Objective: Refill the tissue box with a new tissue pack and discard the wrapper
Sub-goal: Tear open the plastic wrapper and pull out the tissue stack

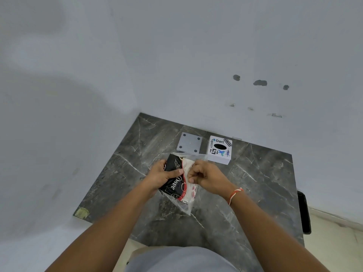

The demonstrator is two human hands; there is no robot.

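I hold a tissue pack above the dark marble table. Its wrapper is black, red and white with script lettering, and loose clear plastic hangs off its near end. My left hand grips the black side of the pack. My right hand pinches the wrapper's white side, fingers closed on the plastic. Behind the pack stands the white tissue box, covered in stickers, with a dark oval slot on top. A flat grey square panel with a dark dot at each corner lies to the left of the box.
White walls meet at a corner behind the table. A black object sits off the table's right edge. A worn yellowish patch marks the table's near left corner. Pale floor shows at the lower right.
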